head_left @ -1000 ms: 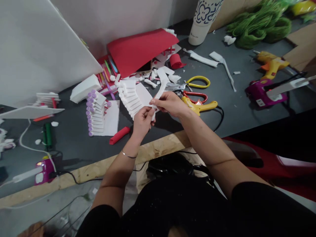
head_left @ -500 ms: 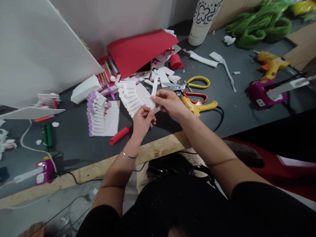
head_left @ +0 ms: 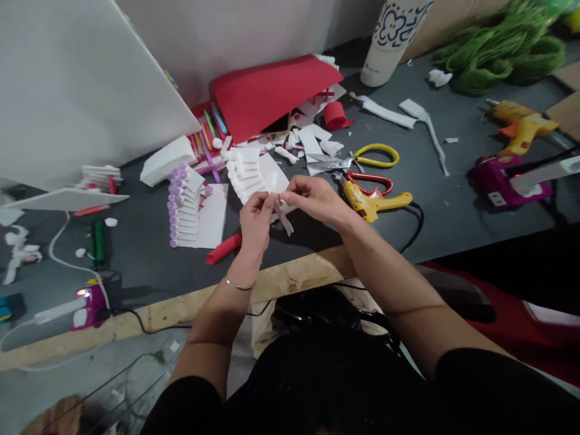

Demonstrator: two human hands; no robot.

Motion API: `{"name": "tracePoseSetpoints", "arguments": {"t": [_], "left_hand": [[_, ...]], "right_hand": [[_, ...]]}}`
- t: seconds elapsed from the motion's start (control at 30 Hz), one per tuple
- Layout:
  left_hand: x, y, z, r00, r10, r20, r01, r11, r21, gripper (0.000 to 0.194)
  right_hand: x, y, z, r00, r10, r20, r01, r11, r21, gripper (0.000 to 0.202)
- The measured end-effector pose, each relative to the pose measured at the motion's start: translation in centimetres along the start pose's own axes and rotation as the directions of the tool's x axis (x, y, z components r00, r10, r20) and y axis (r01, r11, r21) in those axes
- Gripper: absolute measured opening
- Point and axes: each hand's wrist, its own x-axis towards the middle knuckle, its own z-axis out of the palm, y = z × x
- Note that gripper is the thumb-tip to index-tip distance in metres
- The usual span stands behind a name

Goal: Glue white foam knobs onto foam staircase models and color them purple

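Observation:
Between my fingertips is a thin white strip [head_left: 285, 222], its free end hanging down toward the table edge. My left hand [head_left: 257, 219] pinches its upper end from the left. From the right, my right hand [head_left: 312, 196] pinches the same spot, the two hands almost touching. Just behind them lies a white card [head_left: 274, 175] with a fan of small white rolls [head_left: 244, 175], partly hidden by my fingers. Further left, purple-tipped white rolls [head_left: 185, 208] are lined up on another white card [head_left: 215, 217]. A red roll [head_left: 224, 248] lies beside my left wrist.
Yellow-handled scissors [head_left: 376, 155], red-handled pliers [head_left: 371, 181] and a yellow glue gun [head_left: 378, 202] lie right of my hands. Behind are a red sheet [head_left: 272, 90], white scraps and a tall cup [head_left: 392, 45]. Purple power blocks [head_left: 502, 181] sit at both sides.
The white strip, which pointed up and away above my fingers, now hangs down toward me. My hands have come level, fingertips together. The whole view has shifted slightly.

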Motion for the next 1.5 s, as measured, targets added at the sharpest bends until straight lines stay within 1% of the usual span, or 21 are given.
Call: {"name": "tracePoseSetpoints", "arguments": {"t": [0.07,0.17,0.27,0.37,0.43,0.5,0.6,0.67,0.73,0.8,0.83,0.9,0.97,1.07,1.13,1.2,1.27,1.3,1.33,1.4,1.5], "left_hand": [[-0.1,0.2,0.1,0.996,-0.024,0.083,0.026,0.999,-0.018,0.055],[-0.3,0.3,0.3,0.978,-0.059,0.199,0.057,0.998,0.013,0.056],[-0.6,0.1,0.6,0.965,-0.072,0.253,0.075,0.997,-0.005,0.059],[-0.8,0.3,0.8,0.963,-0.086,0.255,0.098,0.995,-0.034,0.061],[-1.0,0.5,0.8,0.957,-0.115,0.268,0.114,0.993,0.019,0.06],[-1.1,0.7,0.7,0.951,-0.137,0.277,0.117,0.989,0.087,0.057],[-1.2,0.7,0.7,0.963,-0.119,0.24,0.096,0.99,0.108,0.056],[-1.0,0.6,0.7,0.978,-0.095,0.186,0.079,0.993,0.091,0.058],[-0.9,0.5,0.7,0.987,-0.076,0.143,0.066,0.995,0.079,0.059],[-0.9,0.5,0.7,0.99,-0.062,0.13,0.052,0.996,0.078,0.058],[-0.9,0.5,0.6,0.99,-0.056,0.129,0.046,0.996,0.081,0.058],[-0.9,0.5,0.6,0.989,-0.056,0.136,0.045,0.995,0.086,0.058],[-1.0,0.5,0.7,0.985,-0.078,0.154,0.065,0.994,0.087,0.059],[-1.1,0.4,0.8,0.971,-0.132,0.199,0.119,0.99,0.078,0.06],[-1.1,0.3,0.9,0.967,-0.151,0.207,0.141,0.988,0.06,0.06],[-1.1,0.3,1.0,0.972,-0.143,0.185,0.139,0.99,0.034,0.06],[-1.0,0.2,1.0,0.982,-0.118,0.147,0.117,0.993,0.012,0.06],[-0.9,0.2,0.9,0.986,-0.104,0.128,0.104,0.995,0.007,0.06],[-0.9,0.3,0.9,0.989,-0.092,0.114,0.092,0.996,0.005,0.06],[-0.9,0.4,0.8,0.99,-0.088,0.111,0.087,0.996,0.015,0.059],[-1.2,0.6,0.9,0.979,-0.116,0.17,0.11,0.993,0.042,0.057]], "right_hand": [[0.2,0.2,-0.1,0.999,0.002,-0.037,0.001,0.998,0.069,0.045],[0.6,0.5,0.0,0.997,0.042,-0.062,-0.03,0.984,0.176,0.045],[0.7,0.5,0.2,0.994,0.072,-0.086,-0.047,0.964,0.261,0.046],[0.8,0.5,0.3,0.992,0.101,-0.073,-0.074,0.946,0.315,0.049],[0.8,0.6,0.3,0.99,0.118,-0.083,-0.083,0.938,0.337,0.05],[0.9,0.5,0.3,0.984,0.135,-0.117,-0.087,0.934,0.348,0.05],[0.9,0.3,0.2,0.975,0.177,-0.135,-0.113,0.917,0.384,0.052],[0.9,0.0,0.3,0.973,0.212,-0.094,-0.151,0.885,0.44,0.057],[0.8,-0.2,0.6,0.971,0.238,-0.022,-0.199,0.857,0.474,0.06],[0.7,-0.2,0.9,0.968,0.247,0.038,-0.236,0.854,0.463,0.059],[0.7,-0.1,1.0,0.967,0.249,0.049,-0.243,0.859,0.45,0.058],[0.8,0.1,1.0,0.969,0.247,0.015,-0.228,0.868,0.442,0.056],[1.0,0.3,0.6,0.968,0.243,-0.068,-0.185,0.866,0.464,0.054],[1.2,0.2,-0.2,0.953,0.24,-0.184,-0.116,0.852,0.511,0.052],[1.3,-0.2,-0.5,0.946,0.258,-0.196,-0.119,0.838,0.533,0.05],[1.2,-0.6,-0.3,0.949,0.293,-0.117,-0.191,0.828,0.528,0.049],[1.0,-0.7,0.1,0.953,0.303,0.011,-0.27,0.834,0.482,0.049],[0.9,-0.7,0.3,0.954,0.293,0.059,-0.287,0.845,0.452,0.049],[0.8,-0.6,0.4,0.956,0.281,0.081,-0.288,0.858,0.425,0.047],[0.8,-0.3,0.3,0.962,0.268,0.049,-0.265,0.88,0.394,0.042],[1.0,-0.1,-0.3,0.955,0.285,-0.083,-0.231,0.889,0.396,0.037]]}}
